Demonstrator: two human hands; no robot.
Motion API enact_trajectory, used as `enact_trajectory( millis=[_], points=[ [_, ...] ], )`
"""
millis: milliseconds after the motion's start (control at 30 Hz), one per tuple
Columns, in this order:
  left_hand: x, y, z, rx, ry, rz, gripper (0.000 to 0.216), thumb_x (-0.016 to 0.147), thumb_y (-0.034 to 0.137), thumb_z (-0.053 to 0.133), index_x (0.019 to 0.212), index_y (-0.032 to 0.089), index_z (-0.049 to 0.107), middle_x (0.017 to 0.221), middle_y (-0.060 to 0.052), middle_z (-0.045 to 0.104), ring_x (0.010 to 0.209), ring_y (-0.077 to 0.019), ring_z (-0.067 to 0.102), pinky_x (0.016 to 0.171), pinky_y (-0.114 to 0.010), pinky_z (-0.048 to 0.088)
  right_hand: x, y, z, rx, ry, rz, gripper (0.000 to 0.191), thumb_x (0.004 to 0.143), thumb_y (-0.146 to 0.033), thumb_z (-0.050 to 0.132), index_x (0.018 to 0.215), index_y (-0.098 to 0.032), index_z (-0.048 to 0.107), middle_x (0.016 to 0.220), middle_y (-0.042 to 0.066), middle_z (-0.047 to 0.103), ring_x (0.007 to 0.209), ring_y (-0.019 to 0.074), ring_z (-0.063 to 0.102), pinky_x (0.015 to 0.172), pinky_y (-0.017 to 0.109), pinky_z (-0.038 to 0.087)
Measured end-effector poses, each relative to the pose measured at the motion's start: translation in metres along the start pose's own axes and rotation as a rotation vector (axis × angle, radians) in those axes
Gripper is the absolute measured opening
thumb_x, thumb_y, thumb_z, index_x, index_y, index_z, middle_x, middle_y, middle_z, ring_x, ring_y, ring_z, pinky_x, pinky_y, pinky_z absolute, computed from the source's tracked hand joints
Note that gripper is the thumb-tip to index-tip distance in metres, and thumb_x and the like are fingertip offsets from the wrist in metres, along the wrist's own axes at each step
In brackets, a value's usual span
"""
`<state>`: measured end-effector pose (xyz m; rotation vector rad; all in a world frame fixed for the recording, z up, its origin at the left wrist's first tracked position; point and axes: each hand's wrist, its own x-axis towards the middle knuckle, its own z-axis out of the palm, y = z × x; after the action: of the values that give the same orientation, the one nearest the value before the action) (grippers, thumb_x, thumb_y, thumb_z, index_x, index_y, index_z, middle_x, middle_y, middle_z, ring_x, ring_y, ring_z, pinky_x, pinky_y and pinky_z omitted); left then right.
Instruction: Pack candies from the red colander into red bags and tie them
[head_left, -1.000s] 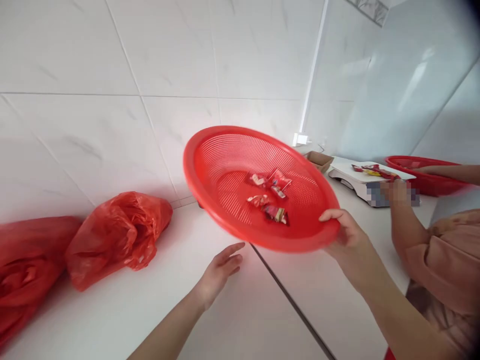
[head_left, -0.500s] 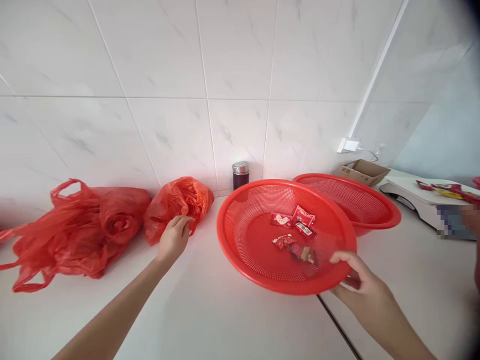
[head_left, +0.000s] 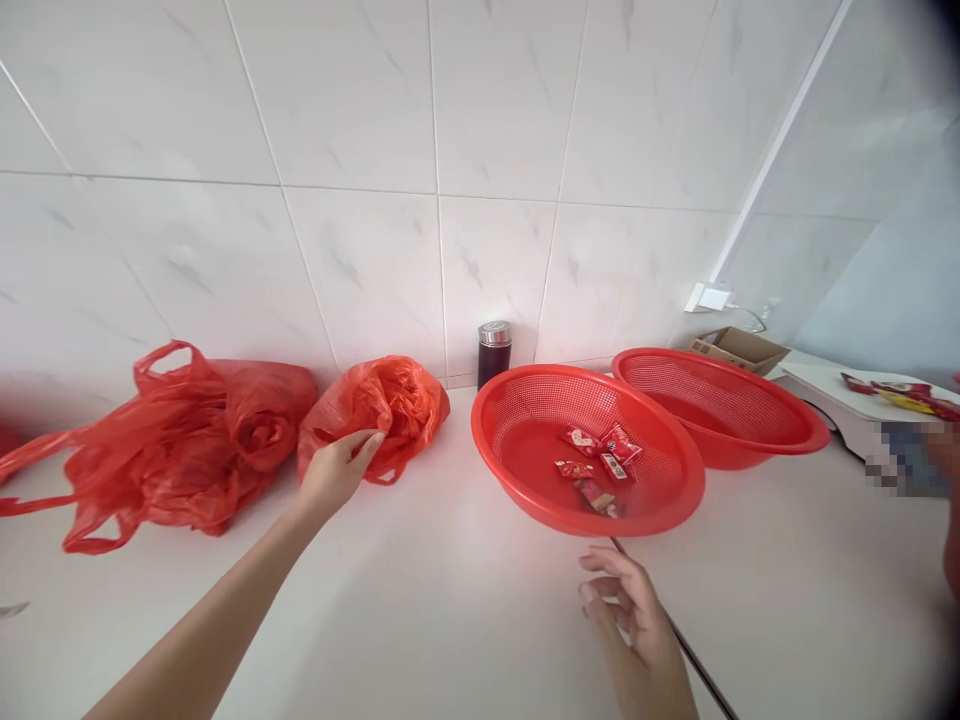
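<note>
My left hand [head_left: 339,472] is pinched closed at the near side of a crumpled red plastic bag [head_left: 416,400], its thumb and finger on the thin film. In front of the near red plastic basket [head_left: 517,480], my right hand [head_left: 634,625] hangs apart from the rim, fingers loosely curled and holding nothing. Several small wrapped snacks lie on that basket's floor, among them a red packet [head_left: 621,444]. The basket rests on the white table [head_left: 450,610].
A second red basket [head_left: 757,440] stands behind to the right. Red carrier bags [head_left: 195,450] lie at left. A dark lidded bottle [head_left: 494,358] is by the wall. A cardboard box [head_left: 742,348] and a white scale [head_left: 840,395] with packets are at right, beside part of another person.
My right hand has let go of the near basket's rim and drawn back toward me. The basket now sits level on the table. My left hand stays at the bag.
</note>
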<state>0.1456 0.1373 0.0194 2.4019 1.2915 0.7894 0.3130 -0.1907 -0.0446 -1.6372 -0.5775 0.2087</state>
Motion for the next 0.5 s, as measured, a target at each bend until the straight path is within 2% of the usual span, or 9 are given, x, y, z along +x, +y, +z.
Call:
enact_trajectory(
  millis=[67, 167, 267, 333, 400, 500],
  points=[
    [-0.004, 0.003, -0.001, 0.003, 0.029, 0.004, 0.038, 0.091, 0.050, 0.045, 0.109, 0.029, 0.071, 0.118, -0.003, 0.072, 0.105, -0.0264, 0.065, 0.081, -0.032, 0.049, 0.000, -0.007, 0.011, -0.018, -0.108, -0.048, 0.024, 0.091, -0.044, 0.053, 0.100, -0.024, 0.061, 0.101, 0.006, 0.065, 0.084, 0.0193, 0.062, 0.075, 0.031, 0.054],
    [-0.004, 0.007, 0.008, -0.032, 0.088, -0.026, 0.043, 0.084, 0.054, 0.053, 0.114, 0.027, 0.067, 0.125, -0.010, 0.065, 0.117, -0.0340, 0.056, 0.085, -0.039, 0.046, -0.001, -0.024, 0.038, -0.052, -0.361, -0.205, 0.014, 0.093, -0.031, 0.049, 0.096, -0.023, 0.061, 0.091, 0.005, 0.065, 0.084, 0.0183, 0.063, 0.074, 0.029, 0.053],
    [0.007, 0.010, 0.020, -0.160, 0.098, -0.103, 0.044, 0.070, 0.051, 0.070, 0.100, 0.020, 0.069, 0.106, -0.016, 0.069, 0.112, -0.0414, 0.057, 0.083, -0.045, 0.045, 0.005, -0.045, 0.078, -0.125, -0.539, -0.481, 0.019, 0.088, -0.016, 0.051, 0.103, -0.023, 0.060, 0.099, 0.005, 0.066, 0.092, 0.0190, 0.062, 0.078, 0.031, 0.053],
    [0.016, 0.011, 0.020, -0.305, 0.093, -0.154, 0.027, 0.066, 0.041, 0.074, 0.078, 0.018, 0.068, 0.086, -0.014, 0.070, 0.104, -0.0403, 0.060, 0.080, -0.042, 0.045, 0.015, -0.058, 0.108, -0.162, -0.532, -0.656, 0.024, 0.086, -0.012, 0.053, 0.105, -0.022, 0.059, 0.105, 0.006, 0.065, 0.097, 0.0201, 0.061, 0.084, 0.034, 0.053],
    [0.022, 0.014, 0.010, -0.497, 0.099, -0.194, 0.021, 0.065, 0.035, 0.075, 0.062, 0.018, 0.062, 0.070, -0.009, 0.066, 0.096, -0.0359, 0.063, 0.078, -0.038, 0.046, 0.031, -0.066, 0.139, -0.215, -0.494, -0.774, 0.023, 0.086, -0.013, 0.055, 0.107, -0.021, 0.060, 0.114, 0.009, 0.063, 0.108, 0.0222, 0.058, 0.092, 0.038, 0.051],
    [0.019, 0.019, -0.024, -0.883, 0.161, -0.251, 0.021, 0.073, 0.038, 0.070, 0.068, 0.019, 0.062, 0.067, -0.002, 0.064, 0.086, -0.0276, 0.064, 0.075, -0.033, 0.048, 0.058, -0.070, 0.183, -0.418, -0.482, -0.811, 0.025, 0.090, -0.024, 0.056, 0.114, -0.020, 0.062, 0.140, 0.014, 0.049, 0.134, 0.0311, 0.040, 0.107, 0.050, 0.040]
  ],
)
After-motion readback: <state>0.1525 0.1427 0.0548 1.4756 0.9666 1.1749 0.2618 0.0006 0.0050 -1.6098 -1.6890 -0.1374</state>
